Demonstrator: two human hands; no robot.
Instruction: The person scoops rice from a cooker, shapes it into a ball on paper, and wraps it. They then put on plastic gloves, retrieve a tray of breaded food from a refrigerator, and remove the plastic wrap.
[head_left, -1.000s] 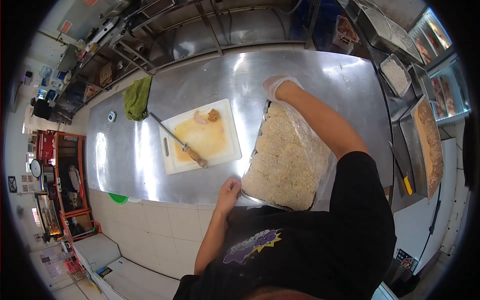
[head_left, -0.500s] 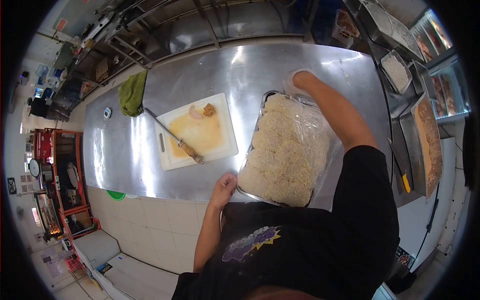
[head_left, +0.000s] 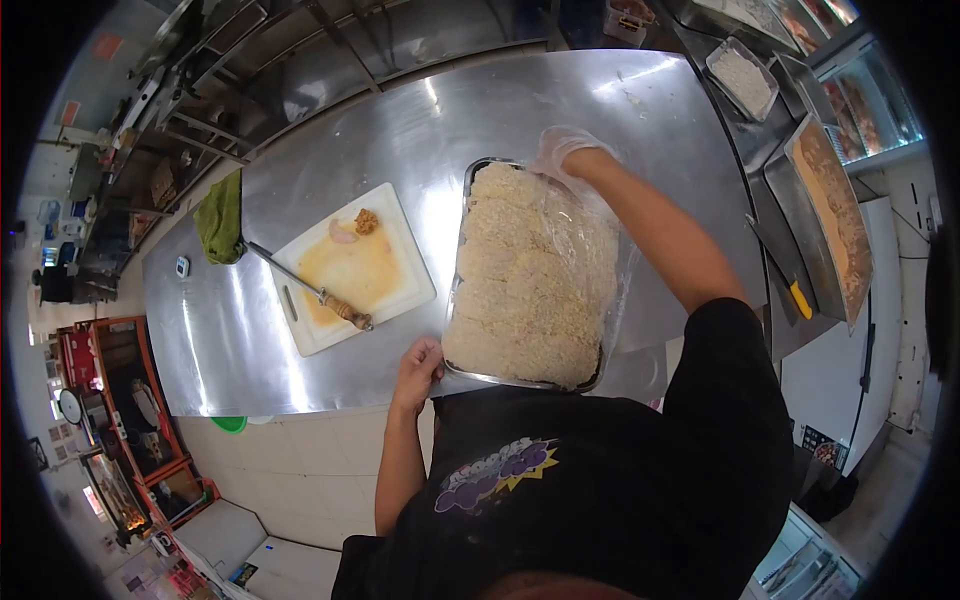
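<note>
A metal tray (head_left: pixel 474 172) on the steel table is filled with flat pieces of crumb-coated food (head_left: pixel 525 275). Clear plastic film (head_left: pixel 598 235) lies over the tray's right side, wrinkled and shiny. At the tray's far right corner, my right hand (head_left: pixel 566 155) is bent down inside clear plastic and grips the film; its fingers are partly obscured. My left hand (head_left: pixel 422 362) is closed at the near left corner, touching the rim; what its fingers pinch is hidden. Left of the tray lies a white cutting board (head_left: pixel 405 255) with a wooden-handled sharpening steel (head_left: pixel 343 310) across it.
A pale scrap (head_left: pixel 342 232) and a brown crumbly lump (head_left: pixel 366 221) sit on the board. A green cloth (head_left: pixel 220 218) and small timer (head_left: pixel 183 266) lie farther left. On the right are a yellow-handled knife (head_left: pixel 798 298) and a long tray of orange-brown coating (head_left: pixel 830 220).
The camera view has shifted, so the table, board and tray appear farther left. Both hands keep nearly the same places at the tray, and the film still covers its right side.
</note>
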